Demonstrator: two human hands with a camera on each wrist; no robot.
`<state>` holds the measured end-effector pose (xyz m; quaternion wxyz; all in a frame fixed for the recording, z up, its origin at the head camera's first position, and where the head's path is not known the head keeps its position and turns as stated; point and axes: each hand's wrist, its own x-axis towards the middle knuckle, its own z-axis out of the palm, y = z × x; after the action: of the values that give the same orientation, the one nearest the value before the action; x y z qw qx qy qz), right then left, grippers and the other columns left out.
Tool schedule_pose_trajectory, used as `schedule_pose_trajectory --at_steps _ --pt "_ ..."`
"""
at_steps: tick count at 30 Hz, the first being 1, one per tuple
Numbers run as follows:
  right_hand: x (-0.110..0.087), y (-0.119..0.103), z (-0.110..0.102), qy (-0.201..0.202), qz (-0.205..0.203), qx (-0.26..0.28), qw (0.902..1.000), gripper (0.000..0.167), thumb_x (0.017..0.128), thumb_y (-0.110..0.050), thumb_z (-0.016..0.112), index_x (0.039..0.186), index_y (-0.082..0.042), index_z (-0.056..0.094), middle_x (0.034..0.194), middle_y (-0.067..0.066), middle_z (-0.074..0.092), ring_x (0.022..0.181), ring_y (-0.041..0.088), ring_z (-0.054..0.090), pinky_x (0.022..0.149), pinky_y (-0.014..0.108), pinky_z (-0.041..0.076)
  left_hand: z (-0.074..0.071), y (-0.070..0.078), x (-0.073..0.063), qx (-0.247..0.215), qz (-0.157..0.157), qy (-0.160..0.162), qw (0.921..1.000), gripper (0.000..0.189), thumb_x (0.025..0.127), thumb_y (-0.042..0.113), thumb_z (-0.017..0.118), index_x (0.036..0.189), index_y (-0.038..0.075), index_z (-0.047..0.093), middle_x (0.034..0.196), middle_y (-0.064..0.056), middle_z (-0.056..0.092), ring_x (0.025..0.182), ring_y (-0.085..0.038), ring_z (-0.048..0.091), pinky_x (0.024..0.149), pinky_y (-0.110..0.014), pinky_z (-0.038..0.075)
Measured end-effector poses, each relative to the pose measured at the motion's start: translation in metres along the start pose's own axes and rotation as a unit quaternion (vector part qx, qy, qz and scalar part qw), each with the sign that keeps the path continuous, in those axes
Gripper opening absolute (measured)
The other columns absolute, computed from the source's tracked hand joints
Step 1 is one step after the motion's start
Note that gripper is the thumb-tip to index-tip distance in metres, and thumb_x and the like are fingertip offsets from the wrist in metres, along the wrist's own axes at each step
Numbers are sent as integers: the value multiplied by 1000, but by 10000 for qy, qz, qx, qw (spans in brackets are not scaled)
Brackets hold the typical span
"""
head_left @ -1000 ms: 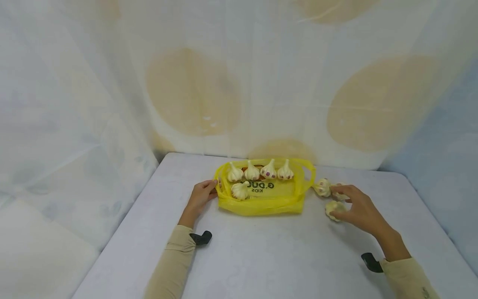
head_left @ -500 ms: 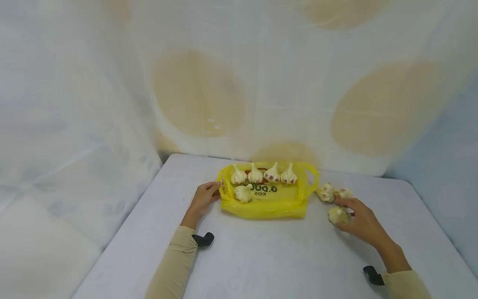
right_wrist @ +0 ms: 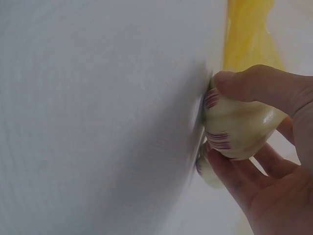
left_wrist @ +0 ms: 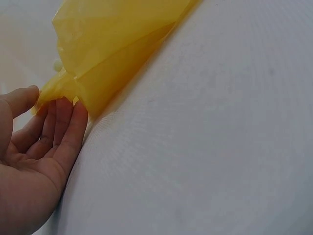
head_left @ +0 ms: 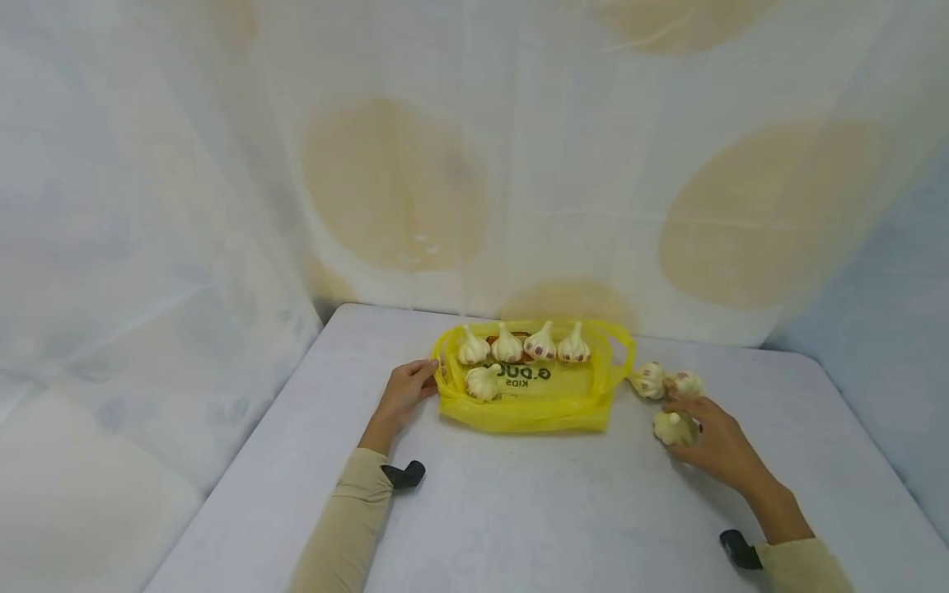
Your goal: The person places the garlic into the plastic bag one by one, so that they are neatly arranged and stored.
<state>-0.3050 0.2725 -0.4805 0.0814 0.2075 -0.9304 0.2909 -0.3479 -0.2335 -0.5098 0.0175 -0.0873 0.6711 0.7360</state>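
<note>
A yellow plastic bag [head_left: 549,416] lies on the table with its mouth spread, several garlic bulbs [head_left: 539,343] resting in it. At its left end my left hand [head_left: 403,397] pinches the bag's edge between thumb and fingers; the left wrist view shows the thin plastic [left_wrist: 117,44] bunched there. Right of the bag, my right hand [head_left: 719,441] grips a garlic bulb [head_left: 673,428] with its stem up. In the right wrist view, thumb and fingers wrap the purple-streaked bulb [right_wrist: 239,122] close to the table. Two more bulbs sit just behind it, one of them a garlic bulb [head_left: 649,380] beside the bag's handle.
The white-covered table [head_left: 549,511] extends toward me in front of the bag. A pale curtain [head_left: 563,165] with tan circles hangs behind the table's far edge, with cloth at both sides. Dark wrist mounts [head_left: 404,475] sit on both sleeves.
My right fingers have closed around the front garlic bulb, which they stood loosely about a second ago. The left hand stays at the bag. The whole view has shifted slightly.
</note>
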Motion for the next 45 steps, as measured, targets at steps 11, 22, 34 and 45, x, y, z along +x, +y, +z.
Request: schedule_pose_trajectory --at_steps 11,22,34,45 --pt "1 -4 0 -104 114 -96 9998 61 67 -3 86 123 -3 62 132 26 50 114 45 49 84 61 46 -1 -5 0 27 53 81 9999 35 98 29 61 120 2 66 113 -14 64 97 -22 61 85 -32 55" --pt "0 -3 -4 -81 256 -368 9990 67 72 -12 85 131 2 57 133 24 54 106 42 54 81 58 47 0 -5 0 -60 109 -13 9999 37 97 30 62 119 0 66 111 -14 65 96 -21 62 84 -30 55" --pt "8 -14 -12 148 90 -356 9992 70 73 -14 85 127 15 51 122 32 54 97 46 59 79 57 51 1 -2 0 -164 242 -95 9995 34 97 27 62 116 -1 67 117 -14 65 96 -22 63 84 -30 55" --pt "34 -34 -18 618 -611 -235 9959 57 71 -13 87 118 5 60 111 18 62 93 33 60 76 51 53 0 -3 1 -145 173 -34 9997 35 97 27 62 118 -1 66 113 -14 66 96 -22 63 84 -30 55"
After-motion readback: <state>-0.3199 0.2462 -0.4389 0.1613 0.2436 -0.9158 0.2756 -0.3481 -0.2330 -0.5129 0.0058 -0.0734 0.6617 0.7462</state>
